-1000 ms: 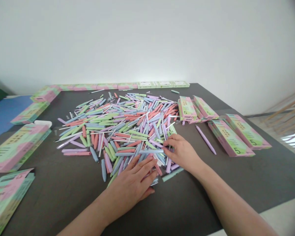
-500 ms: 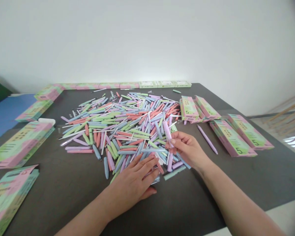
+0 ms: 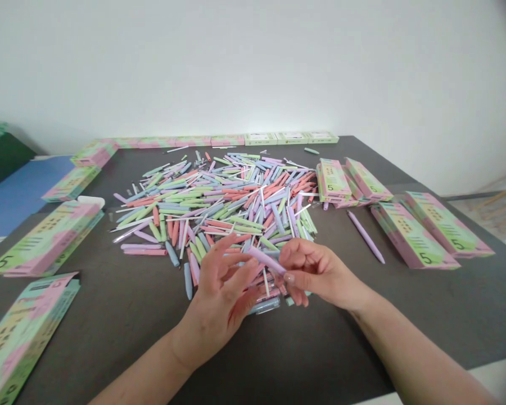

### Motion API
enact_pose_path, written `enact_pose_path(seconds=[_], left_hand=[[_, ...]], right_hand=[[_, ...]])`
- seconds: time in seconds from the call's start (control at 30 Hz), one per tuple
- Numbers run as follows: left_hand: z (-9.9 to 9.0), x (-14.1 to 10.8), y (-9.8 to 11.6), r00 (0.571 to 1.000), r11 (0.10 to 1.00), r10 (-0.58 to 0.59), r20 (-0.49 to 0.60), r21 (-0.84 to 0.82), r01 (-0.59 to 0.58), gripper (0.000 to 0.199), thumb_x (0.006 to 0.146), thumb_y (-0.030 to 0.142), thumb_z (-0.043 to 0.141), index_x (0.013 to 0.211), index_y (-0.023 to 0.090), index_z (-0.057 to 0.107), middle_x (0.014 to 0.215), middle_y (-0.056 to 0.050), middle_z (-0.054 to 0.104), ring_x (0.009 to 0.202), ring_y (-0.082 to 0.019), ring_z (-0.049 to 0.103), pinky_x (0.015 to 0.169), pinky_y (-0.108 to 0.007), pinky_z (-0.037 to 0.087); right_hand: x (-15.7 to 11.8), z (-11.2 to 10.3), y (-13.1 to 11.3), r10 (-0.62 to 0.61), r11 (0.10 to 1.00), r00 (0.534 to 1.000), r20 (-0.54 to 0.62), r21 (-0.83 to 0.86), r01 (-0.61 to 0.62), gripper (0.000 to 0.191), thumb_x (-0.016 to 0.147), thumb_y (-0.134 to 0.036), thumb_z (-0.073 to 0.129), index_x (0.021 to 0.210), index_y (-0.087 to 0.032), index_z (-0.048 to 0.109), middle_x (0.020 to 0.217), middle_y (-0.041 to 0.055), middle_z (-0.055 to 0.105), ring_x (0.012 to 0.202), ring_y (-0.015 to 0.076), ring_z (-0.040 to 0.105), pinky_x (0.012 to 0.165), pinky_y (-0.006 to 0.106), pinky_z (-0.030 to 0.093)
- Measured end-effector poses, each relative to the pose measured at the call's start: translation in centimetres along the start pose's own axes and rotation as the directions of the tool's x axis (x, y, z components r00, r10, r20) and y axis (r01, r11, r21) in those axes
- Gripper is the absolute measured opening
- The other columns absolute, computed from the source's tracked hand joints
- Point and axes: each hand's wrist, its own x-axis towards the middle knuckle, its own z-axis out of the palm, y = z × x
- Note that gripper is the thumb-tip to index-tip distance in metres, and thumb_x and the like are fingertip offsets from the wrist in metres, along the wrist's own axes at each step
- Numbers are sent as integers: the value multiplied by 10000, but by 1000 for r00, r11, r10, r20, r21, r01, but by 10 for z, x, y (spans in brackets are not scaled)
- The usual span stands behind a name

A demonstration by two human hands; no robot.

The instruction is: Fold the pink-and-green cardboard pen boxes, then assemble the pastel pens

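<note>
My right hand (image 3: 316, 273) pinches one end of a purple pen barrel (image 3: 266, 260) between thumb and fingers, holding it tilted above the pile. Close to the barrel's other end is my left hand (image 3: 225, 287), its fingers curved and apart; whether a fingertip touches the barrel I cannot tell. Below and beyond both hands spreads a large heap of pen parts (image 3: 219, 197): purple, blue, green and coral barrels mixed with thin white refills. Under the hands lie some clear plastic pieces (image 3: 267, 305), partly hidden.
A whole purple pen (image 3: 366, 237) lies right of the heap. Printed pen boxes stand at the right (image 3: 417, 233), at the left (image 3: 46, 239) and in a row along the back edge (image 3: 194, 140). The dark table (image 3: 320, 360) meets a white wall behind.
My left hand has lifted off the pile and come up beside the barrel. My right hand has turned the purple barrel from near upright to a slant toward the left hand. The view has shifted slightly.
</note>
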Motion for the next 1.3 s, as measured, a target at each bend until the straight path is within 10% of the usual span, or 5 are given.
enact_pose_path(seconds=[0.33,1.07,1.23,1.3], left_hand=[[-4,0,-1,997,996,40,65,75,-45,396,920,57,483,1295,177,523,1112,-92,607,1052,-145,614,916,-241,526],[0,4,-4,986,986,91,142,124,-109,242,930,119,476,1149,146,574,975,-84,681,860,-141,664,760,-210,535],[1,3,-7,987,981,49,152,180,-77,228,928,128,472,1130,146,576,954,-81,685,847,-159,667,726,-233,539],[1,2,-8,987,978,50,152,193,-79,212,936,134,458,1114,140,574,940,-83,684,834,-162,668,718,-238,538]], right_hand=[[-6,5,-3,-52,998,994,93,45,48,268,840,-252,706,1089,-166,655,853,56,711,689,150,717,558,217,557],[-3,10,1,-67,998,993,101,22,65,187,823,-225,716,995,-153,722,848,35,681,664,98,667,644,220,572],[0,-2,-7,-126,976,979,-157,-196,94,156,859,-276,664,941,-153,712,705,22,675,564,99,611,540,214,516],[1,-15,-17,-263,949,869,-418,-274,155,117,846,-268,660,897,-173,704,683,4,653,527,89,563,490,204,465]])
